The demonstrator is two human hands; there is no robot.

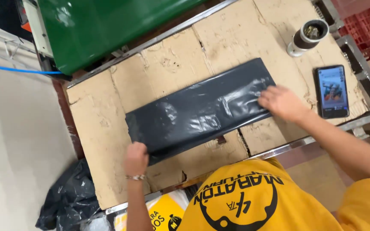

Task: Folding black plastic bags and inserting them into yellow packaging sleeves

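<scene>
So, quick rundown, biggest stuff first:

Counter point(108, 128): metal-framed, topped with worn cardboard sheets, and everything sat on that.

Green machine point(108, 25): big glossy housing along the far edge, touching nothing the hands dealt with.

Black plastic bag point(198, 111): lay flat and stretched long across the middle of the cardboard, a bit wrinkly and shiny.

Bag heap point(69, 199): crumpled dark plastic on the floor by the counter's near-left corner.

Right hand point(281, 102): palm down on the bag's right end, fingers spread flat and open, pressing rather than gripping.

Left hand point(135, 158): curled at the bag's near-left corner, fingers closed, pinching the edge as far as I could tell.

Phone point(332, 91): screen lit, lying just right of the right hand.

Cup point(308, 36): light insulated tumbler at the far right, well apart from the bag.

Step, my read: smoothing the bag flat.

Next move, my guess: it'd need that left corner kept pinned so the film didn't bunch.
</scene>
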